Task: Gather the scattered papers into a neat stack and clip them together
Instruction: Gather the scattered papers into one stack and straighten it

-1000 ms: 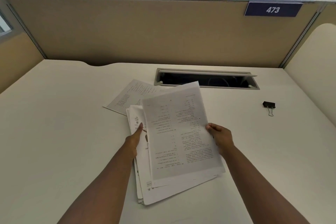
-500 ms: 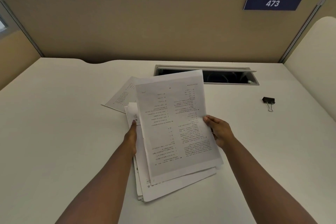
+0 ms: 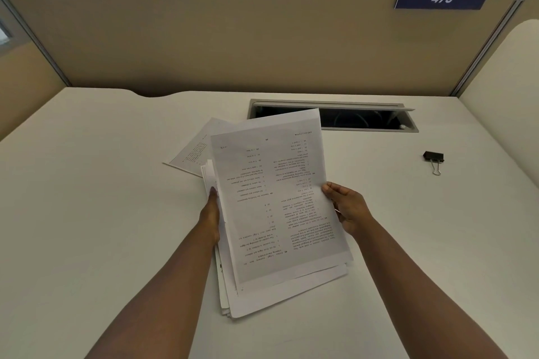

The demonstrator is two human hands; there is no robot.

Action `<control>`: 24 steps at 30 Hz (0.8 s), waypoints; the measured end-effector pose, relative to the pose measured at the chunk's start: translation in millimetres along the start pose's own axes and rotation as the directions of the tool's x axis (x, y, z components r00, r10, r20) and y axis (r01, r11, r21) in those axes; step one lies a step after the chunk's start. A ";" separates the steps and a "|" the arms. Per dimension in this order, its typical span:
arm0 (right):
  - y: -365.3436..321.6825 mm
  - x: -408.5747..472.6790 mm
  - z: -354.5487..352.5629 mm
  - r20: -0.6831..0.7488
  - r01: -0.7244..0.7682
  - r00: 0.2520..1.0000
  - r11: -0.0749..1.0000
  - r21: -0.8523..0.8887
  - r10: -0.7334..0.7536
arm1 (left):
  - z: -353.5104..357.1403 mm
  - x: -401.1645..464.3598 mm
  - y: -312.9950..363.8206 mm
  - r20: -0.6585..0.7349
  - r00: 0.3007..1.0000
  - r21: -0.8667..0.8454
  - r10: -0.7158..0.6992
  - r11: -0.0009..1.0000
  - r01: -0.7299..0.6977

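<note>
Papers (image 3: 271,207) held up by two hands, over the pile on the desk (image 3: 87,183).
Left hand (image 3: 210,216) and right hand (image 3: 347,210) pinch the side edges; binder clip (image 3: 434,158) lies well apart, right of papers.

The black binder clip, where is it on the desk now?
The binder clip lies on the desk's right side, apart from the papers, just right of the cable slot.
</note>
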State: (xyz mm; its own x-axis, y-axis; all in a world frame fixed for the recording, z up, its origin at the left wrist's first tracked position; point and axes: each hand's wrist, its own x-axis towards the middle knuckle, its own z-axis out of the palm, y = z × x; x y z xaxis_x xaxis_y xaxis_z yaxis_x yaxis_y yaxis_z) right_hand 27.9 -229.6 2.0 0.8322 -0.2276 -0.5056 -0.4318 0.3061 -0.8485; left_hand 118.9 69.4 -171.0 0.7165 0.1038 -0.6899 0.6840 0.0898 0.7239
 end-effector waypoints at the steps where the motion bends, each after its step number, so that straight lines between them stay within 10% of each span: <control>1: -0.3 0.1 0.3 -0.001 -0.001 1.000 1.000 -0.004 0.001 | -0.7 3.8 3.1 0.036 0.999 -0.003 -0.005 1.000 0.006; 9: -26.4 7.5 8.1 -0.062 0.226 0.963 0.914 -0.338 -0.261 | 30.3 -116.4 48.4 -0.070 0.995 -0.105 0.070 0.991 -0.077; 14: -60.8 7.7 22.9 0.092 0.382 0.752 0.317 -0.868 -0.653 | 33.2 -127.0 51.9 -0.086 0.991 -0.075 0.105 0.991 -0.112; 24: -111.9 5.9 48.7 0.625 0.493 0.484 -0.399 -0.773 -0.612 | 33.2 -121.8 51.7 -0.005 1.000 -0.186 0.014 0.982 -0.014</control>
State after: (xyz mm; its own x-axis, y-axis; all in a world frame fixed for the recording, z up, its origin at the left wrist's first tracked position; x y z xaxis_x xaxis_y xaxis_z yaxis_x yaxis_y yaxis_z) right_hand 98.1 -220.1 101.6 0.8848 0.2804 0.3722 0.3139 -0.9489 -0.0314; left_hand 71.6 28.5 -49.8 0.7250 0.1102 -0.6799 0.6361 0.2713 0.7223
